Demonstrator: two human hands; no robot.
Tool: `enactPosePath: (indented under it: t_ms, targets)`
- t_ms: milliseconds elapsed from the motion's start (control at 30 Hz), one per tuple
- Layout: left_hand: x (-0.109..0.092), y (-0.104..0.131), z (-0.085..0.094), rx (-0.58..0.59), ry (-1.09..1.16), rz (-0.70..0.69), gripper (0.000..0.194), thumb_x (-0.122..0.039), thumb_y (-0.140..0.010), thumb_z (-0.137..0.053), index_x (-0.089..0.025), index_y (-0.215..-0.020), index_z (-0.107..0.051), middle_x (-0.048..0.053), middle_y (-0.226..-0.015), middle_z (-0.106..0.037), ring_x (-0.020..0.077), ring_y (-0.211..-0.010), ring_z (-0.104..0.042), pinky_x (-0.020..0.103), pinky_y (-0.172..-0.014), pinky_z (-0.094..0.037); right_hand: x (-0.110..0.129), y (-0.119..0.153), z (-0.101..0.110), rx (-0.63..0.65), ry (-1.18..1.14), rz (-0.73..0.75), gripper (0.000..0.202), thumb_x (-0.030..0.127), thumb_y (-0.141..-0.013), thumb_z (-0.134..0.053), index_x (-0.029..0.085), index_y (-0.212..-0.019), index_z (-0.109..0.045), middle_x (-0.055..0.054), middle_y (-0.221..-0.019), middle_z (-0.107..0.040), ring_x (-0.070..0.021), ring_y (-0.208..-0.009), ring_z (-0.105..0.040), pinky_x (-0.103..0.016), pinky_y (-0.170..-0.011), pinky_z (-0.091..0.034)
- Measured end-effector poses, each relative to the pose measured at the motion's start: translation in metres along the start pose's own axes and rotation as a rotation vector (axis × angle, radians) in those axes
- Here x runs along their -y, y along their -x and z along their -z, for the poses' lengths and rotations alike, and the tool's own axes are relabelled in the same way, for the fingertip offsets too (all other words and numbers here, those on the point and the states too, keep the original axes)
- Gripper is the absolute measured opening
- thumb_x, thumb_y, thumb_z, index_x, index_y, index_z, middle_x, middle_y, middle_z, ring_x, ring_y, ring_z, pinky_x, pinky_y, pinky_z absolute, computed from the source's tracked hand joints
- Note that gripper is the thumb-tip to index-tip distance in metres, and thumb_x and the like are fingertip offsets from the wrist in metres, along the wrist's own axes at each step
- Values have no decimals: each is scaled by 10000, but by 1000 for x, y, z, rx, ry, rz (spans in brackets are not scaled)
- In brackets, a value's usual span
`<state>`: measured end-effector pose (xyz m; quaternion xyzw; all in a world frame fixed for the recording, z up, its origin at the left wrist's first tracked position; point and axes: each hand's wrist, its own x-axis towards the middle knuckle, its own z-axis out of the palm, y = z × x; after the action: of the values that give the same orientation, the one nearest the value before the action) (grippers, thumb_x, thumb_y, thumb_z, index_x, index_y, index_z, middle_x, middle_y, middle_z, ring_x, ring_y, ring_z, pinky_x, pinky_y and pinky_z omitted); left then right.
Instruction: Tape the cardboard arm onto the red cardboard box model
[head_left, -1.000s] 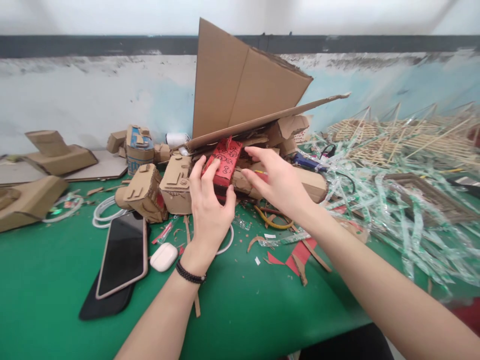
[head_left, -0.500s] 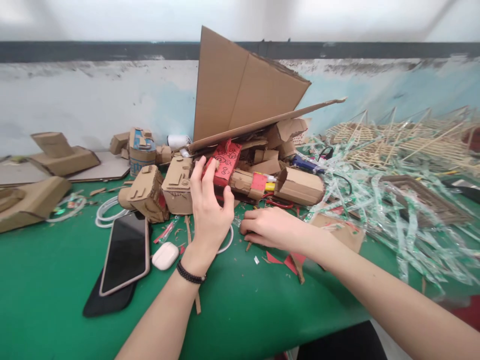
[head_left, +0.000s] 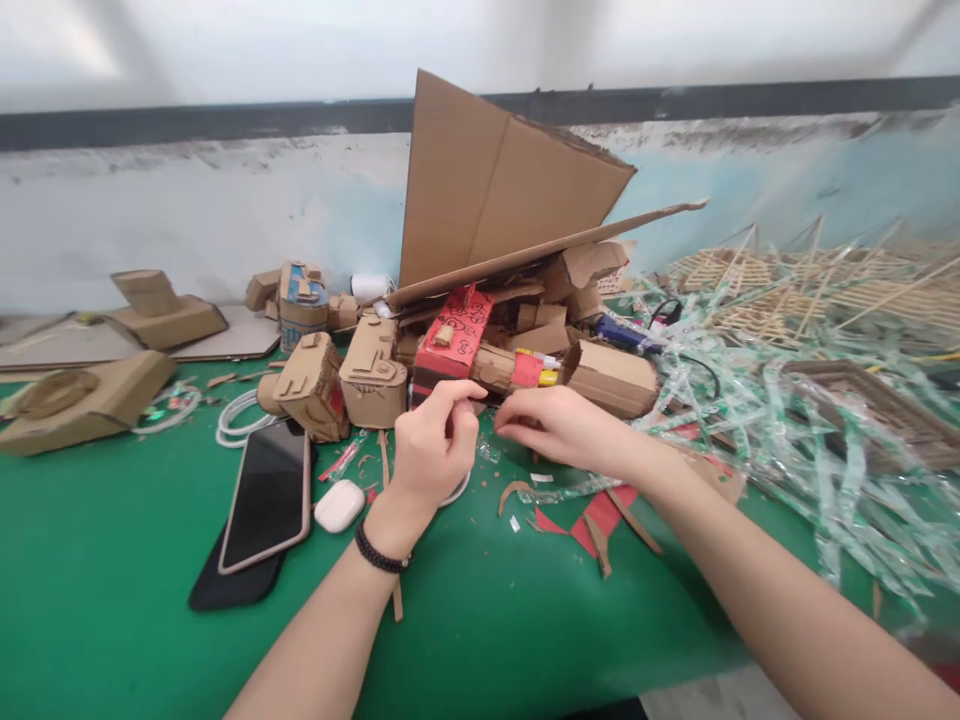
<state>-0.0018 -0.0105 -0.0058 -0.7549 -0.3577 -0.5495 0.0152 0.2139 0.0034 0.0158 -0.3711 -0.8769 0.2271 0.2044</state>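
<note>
My left hand [head_left: 437, 440], with a dark beaded bracelet at the wrist, is curled just in front of the red patterned box [head_left: 454, 330]; its fingers are bent together and what they hold, if anything, is hidden. Close on its right, my right hand [head_left: 551, 425] hovers low over the green table with curled fingers, beside a clear crumpled scrap [head_left: 489, 452]. Whether it holds anything is hidden. Behind the right hand lie a cardboard tube piece [head_left: 611, 378] and yellow-capped pens [head_left: 548, 378]. Two cardboard camera-like models [head_left: 373, 375] stand left of the red box.
A phone [head_left: 268, 495] and a white earbud case [head_left: 340, 506] lie on the green table [head_left: 480, 620] at left. Red paper [head_left: 600, 515] and cardboard scraps lie right of centre. Tangled clear tape [head_left: 825, 470] and stick frames fill the right. A large cardboard sheet [head_left: 502, 180] leans behind.
My left hand has moved down off the red box, its spread fingers now curled. My right hand has shifted slightly up and right. The view has shifted a little left.
</note>
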Motion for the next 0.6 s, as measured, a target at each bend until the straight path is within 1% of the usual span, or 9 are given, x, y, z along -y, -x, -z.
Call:
enactPosePath:
  t_ms: [67,167,267,367,433,500,567,600]
  targets:
    - [-1,1,0,17,-18,47,193,-110,-1010,-517,-217,-968,-673,-51,-704,-675,87,-526,-607,200,-563,-473,-5,-1,-2,-2,-78,16,128,221,-1060,-651,201,-1017,-769,-30,-963,-807,-181,-857,-727,-286,-812,-521]
    - [0,0,1,15,-29,103,188,-117,-1005,-503,-218,-927,-643,-56,-680,-643,83,-498,-565,206,-544,-442,-9,3,-13,85,-73,80,122,222,-1063,-656,202,-1032,-772,-36,-1009,-798,-180,-890,-737,-286,-831,-527]
    - [-1,-1,-1,22,-12,135,177,-128,-1005,-500,-219,-928,-631,-56,-686,-623,84,-505,-547,213,-549,-429,-6,11,-22,190,81,101,126,223,-1072,-644,204,-1044,-765,-46,-1040,-765,-186,-890,-739,-286,-786,-511]
    - [-3,1,-6,59,27,166,168,-134,-995,-506,-221,-920,-630,-61,-671,-597,85,-490,-510,222,-540,-407,3,14,-25,250,278,71,151,222,-1086,-610,205,-1034,-752,-52,-1028,-744,-189,-848,-733,-285,-694,-464]
    - [-5,3,-10,100,61,193,160,-137,-986,-511,-221,-922,-631,-65,-661,-583,86,-480,-490,229,-537,-395,10,13,-27,263,357,48,156,192,-1083,-588,186,-1048,-740,-70,-1043,-752,-207,-867,-744,-294,-682,-458]
    - [-6,6,-14,143,101,228,149,-149,-980,-518,-223,-921,-633,-64,-653,-574,91,-485,-489,237,-547,-396,14,12,-29,253,387,30,157,160,-1066,-574,159,-1082,-731,-101,-1086,-767,-234,-911,-756,-309,-704,-478]
    - [-8,8,-17,182,145,272,127,-174,-977,-532,-226,-918,-633,-55,-667,-583,99,-507,-504,246,-563,-406,12,13,-27,212,350,36,140,137,-1029,-591,146,-1078,-722,-119,-1108,-772,-246,-928,-755,-318,-737,-504]
    - [-9,9,-18,201,169,299,112,-191,-978,-542,-227,-927,-634,-50,-680,-591,105,-521,-511,249,-569,-411,9,14,-25,171,306,47,122,128,-1006,-604,151,-1052,-715,-113,-1091,-772,-239,-915,-747,-317,-749,-513]
